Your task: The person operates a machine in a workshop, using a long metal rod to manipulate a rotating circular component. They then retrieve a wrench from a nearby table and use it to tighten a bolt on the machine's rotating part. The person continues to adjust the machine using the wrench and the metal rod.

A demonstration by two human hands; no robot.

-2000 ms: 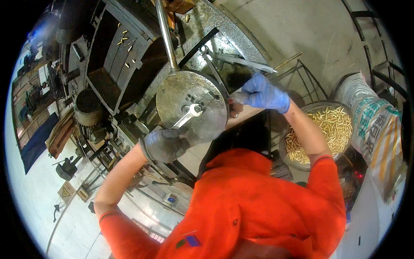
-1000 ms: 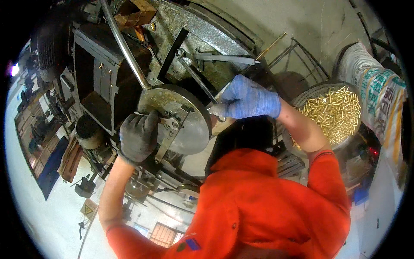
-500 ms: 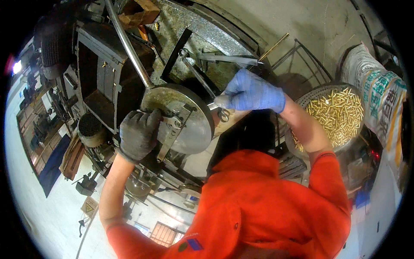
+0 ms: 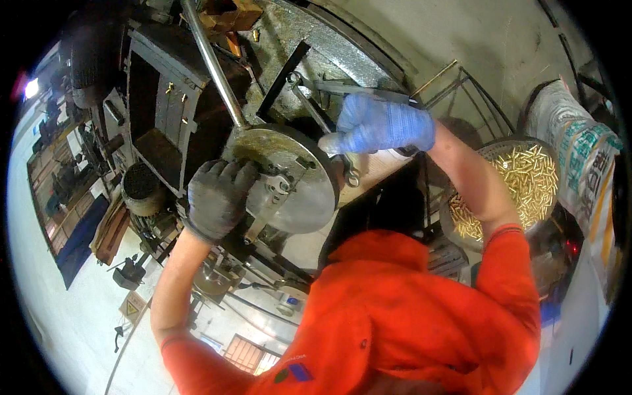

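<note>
My left hand (image 4: 222,201), in a dark grey glove, curls at the left side of a round metal disc (image 4: 309,207). Its fingers close on a wrench (image 4: 282,184), whose jaw end shows on the disc's face near a flat metal bar (image 4: 263,220). My right hand (image 4: 385,125), in a blue glove, is closed just beyond the disc's right rim, thumb pointing left. What its fingers grip is hidden. Beside the thumb runs a long wrench shaft (image 4: 311,104) with a ring end; another wrench end (image 4: 353,176) shows below the hand. Whether these are one tool I cannot tell.
A steel bar (image 4: 214,62) rises from the disc's rim. Calipers (image 4: 359,89) lie on the worn metal bench. An open dark box (image 4: 158,125) stands left. At right are a round pan (image 4: 454,230) of small brass parts and a white woven sack (image 4: 573,138).
The view has shifted, moving the scene slightly right. My right hand has moved left and up against the disc, uncovering more of the lower wrench end. My left hand stays at the wrench.
</note>
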